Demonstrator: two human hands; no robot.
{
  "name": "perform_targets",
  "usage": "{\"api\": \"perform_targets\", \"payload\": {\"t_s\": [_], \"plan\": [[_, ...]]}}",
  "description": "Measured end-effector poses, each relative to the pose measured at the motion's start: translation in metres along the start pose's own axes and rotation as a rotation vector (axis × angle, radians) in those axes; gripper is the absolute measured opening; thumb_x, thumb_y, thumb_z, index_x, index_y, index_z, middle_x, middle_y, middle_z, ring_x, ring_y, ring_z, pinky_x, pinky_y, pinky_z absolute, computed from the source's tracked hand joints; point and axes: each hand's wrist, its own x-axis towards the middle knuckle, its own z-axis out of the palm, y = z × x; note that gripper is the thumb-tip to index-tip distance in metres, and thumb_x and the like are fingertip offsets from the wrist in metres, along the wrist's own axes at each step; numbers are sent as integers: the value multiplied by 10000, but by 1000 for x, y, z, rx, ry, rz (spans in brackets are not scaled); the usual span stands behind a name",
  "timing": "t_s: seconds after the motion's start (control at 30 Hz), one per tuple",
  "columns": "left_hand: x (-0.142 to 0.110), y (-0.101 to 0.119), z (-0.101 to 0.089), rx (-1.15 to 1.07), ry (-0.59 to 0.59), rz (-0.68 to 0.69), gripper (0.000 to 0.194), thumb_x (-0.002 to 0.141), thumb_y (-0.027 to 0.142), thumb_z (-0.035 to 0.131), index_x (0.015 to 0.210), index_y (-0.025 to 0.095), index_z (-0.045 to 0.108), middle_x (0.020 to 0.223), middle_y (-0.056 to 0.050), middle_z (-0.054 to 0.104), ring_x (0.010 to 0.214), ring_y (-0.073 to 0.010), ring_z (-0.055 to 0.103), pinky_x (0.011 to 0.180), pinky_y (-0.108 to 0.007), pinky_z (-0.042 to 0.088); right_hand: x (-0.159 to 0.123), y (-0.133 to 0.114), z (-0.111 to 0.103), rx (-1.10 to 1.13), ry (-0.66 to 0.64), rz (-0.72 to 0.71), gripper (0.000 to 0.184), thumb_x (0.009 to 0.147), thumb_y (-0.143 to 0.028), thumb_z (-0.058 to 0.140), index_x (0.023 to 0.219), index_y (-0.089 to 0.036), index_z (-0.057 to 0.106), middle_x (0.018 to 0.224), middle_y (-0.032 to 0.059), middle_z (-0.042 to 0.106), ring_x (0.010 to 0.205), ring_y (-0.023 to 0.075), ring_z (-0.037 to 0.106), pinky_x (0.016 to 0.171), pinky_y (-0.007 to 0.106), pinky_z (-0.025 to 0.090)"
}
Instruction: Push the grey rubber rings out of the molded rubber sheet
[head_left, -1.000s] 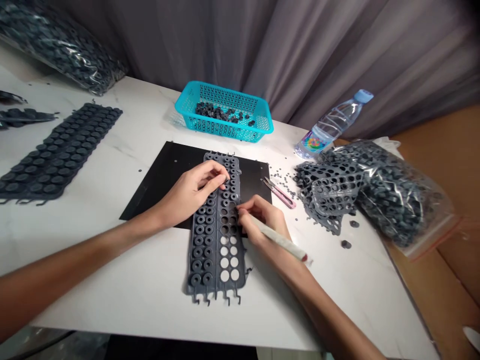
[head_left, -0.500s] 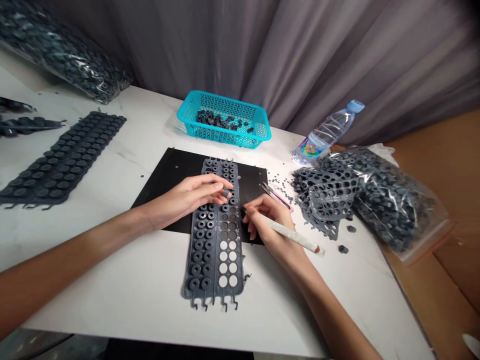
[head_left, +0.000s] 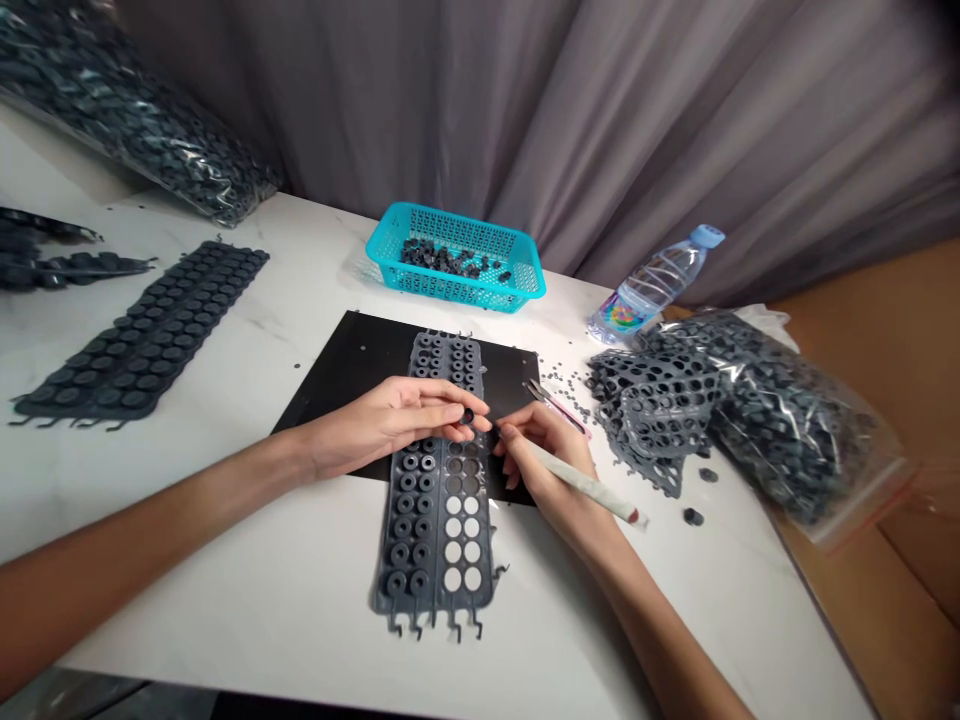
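Between the thumb and fingers of my left hand (head_left: 409, 412) is a small dark rubber plug (head_left: 469, 415). It is held over a grey moulded rubber sheet (head_left: 435, 500) that lies lengthwise before me. Ring-shaped pieces fill the sheet's left columns, while the near part of its right columns shows open round holes. My right hand (head_left: 544, 450) grips a pale pen-like tool (head_left: 589, 485) with a reddish end, like a pen held for writing. The tool's tip points toward the plug, and whether it touches cannot be made out. A black mat (head_left: 330, 385) lies beneath the sheet's far part.
A turquoise basket (head_left: 457, 290) of loose plugs stands at the back. Tweezers (head_left: 555, 405), punched-out sheets (head_left: 660, 400), a water bottle (head_left: 652, 285) and a bag of dark pieces (head_left: 787, 430) lie right. Another moulded sheet (head_left: 150, 335) and a large filled bag (head_left: 150, 130) are left.
My left hand has moved slightly right with the plug, nearer the right hand and its tool. The whole view has shifted a little, so everything sits lower in the picture.
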Motion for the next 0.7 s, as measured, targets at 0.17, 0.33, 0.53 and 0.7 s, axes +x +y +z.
{"api": "perform_targets", "payload": {"t_s": [0.17, 0.33, 0.53, 0.7], "plan": [[0, -1, -1, -11, -31, -7, 267, 1023, 317, 690, 1244, 204, 789, 1288, -124, 781, 1101, -212, 745, 1129, -423, 542, 0, 6, -2, -31, -20, -3, 185, 990, -365, 637, 893, -208, 625, 776, 33, 711, 575, 152, 625, 493, 248, 522], [0, -2, -1, -67, -60, -17, 287, 1056, 313, 655, 1293, 203, 774, 1327, -128, 770, 1181, -213, 746, 1176, -407, 513, -1, 10, -4, -59, -28, -24, 171, 1019, -356, 615, 923, -214, 623, 778, 23, 700, 598, 161, 630, 503, 255, 521], [-1, -2, -1, -67, -57, -22, 306, 1042, 297, 679, 1322, 204, 758, 1317, -130, 778, 1229, -223, 740, 1214, -425, 483, -2, 9, -4, -98, -47, -31, 203, 1029, -382, 610, 916, -214, 607, 748, 13, 676, 583, 160, 625, 511, 261, 506], [-2, 2, 1, -93, -51, -37, 336, 1023, 278, 709, 1342, 177, 735, 1294, -145, 789, 1317, -256, 702, 1246, -440, 455, -3, 6, -5, -150, -54, -46, 198, 1045, -364, 577, 920, -213, 611, 728, 8, 661, 593, 163, 626, 527, 261, 492]]}}
